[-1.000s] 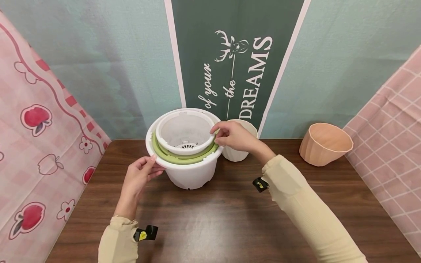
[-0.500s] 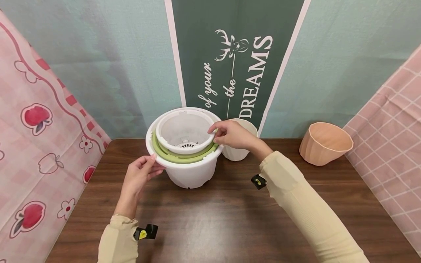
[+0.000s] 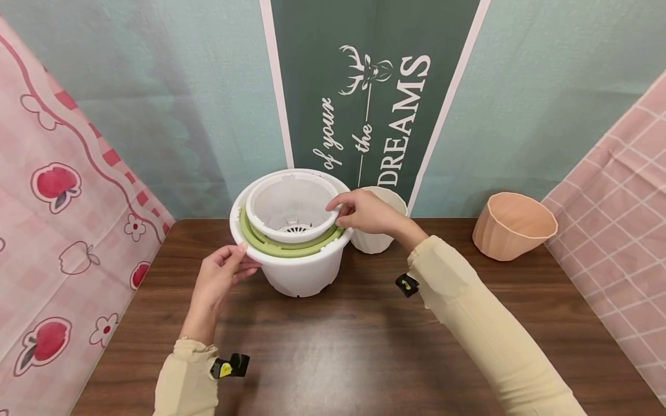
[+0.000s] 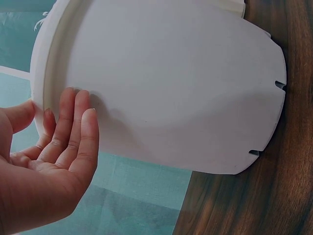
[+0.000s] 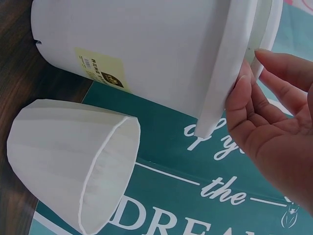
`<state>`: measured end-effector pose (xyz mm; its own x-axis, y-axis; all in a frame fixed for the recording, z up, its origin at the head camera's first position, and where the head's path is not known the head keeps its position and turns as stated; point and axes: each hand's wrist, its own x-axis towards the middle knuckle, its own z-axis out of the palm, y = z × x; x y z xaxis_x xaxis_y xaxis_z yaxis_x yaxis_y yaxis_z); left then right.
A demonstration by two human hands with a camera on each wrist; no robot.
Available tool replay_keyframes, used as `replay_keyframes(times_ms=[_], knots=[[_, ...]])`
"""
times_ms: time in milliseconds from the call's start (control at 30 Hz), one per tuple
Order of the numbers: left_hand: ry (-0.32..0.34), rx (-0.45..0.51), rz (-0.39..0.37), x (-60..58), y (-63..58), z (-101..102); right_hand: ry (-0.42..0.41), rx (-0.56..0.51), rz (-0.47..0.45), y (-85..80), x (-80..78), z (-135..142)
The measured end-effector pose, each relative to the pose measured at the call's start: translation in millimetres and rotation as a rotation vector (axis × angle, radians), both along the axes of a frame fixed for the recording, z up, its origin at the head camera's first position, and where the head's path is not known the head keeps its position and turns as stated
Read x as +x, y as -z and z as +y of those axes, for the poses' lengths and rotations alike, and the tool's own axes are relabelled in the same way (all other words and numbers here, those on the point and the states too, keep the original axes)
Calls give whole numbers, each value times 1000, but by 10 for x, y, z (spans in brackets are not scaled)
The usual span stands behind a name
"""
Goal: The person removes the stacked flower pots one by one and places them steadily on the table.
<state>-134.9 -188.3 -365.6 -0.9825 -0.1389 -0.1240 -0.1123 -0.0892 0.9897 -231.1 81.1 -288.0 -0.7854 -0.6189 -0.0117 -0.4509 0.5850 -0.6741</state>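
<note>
A large white pot (image 3: 304,277) stands upright on the table. A green pot (image 3: 283,251) is nested in it, and a smaller white pot (image 3: 291,199) with a slotted bottom sits inside the green one. My left hand (image 3: 221,274) holds the large pot's rim at the near left, thumb at the edge and fingers against the wall below, as the left wrist view shows. At the right side, my right hand (image 3: 369,214) pinches the small white pot's rim between thumb and index finger. Its other fingers curl close by the large pot's rim (image 5: 225,73).
An off-white ribbed pot (image 5: 73,152) stands just right of the nested pots, partly behind my right hand. Farther right is a peach ribbed pot (image 3: 512,231) near the pink side cloth (image 3: 614,231). A hanging cloth (image 3: 208,115) closes off the back of the wooden table (image 3: 322,358).
My right hand and forearm have shifted slightly to the left, the fingertips a little farther over the small pot's rim. My left hand and the pots look nearly the same.
</note>
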Motion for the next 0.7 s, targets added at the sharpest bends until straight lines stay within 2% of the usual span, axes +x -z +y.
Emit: replay_keyframes(times_ms=[300,700], knots=[[8,-5,-4,3,-10,-8,-3,7,-30,7,-17,-12],[4,4,2,-3,1,-3,4,-2,-19,43,-22,-17]])
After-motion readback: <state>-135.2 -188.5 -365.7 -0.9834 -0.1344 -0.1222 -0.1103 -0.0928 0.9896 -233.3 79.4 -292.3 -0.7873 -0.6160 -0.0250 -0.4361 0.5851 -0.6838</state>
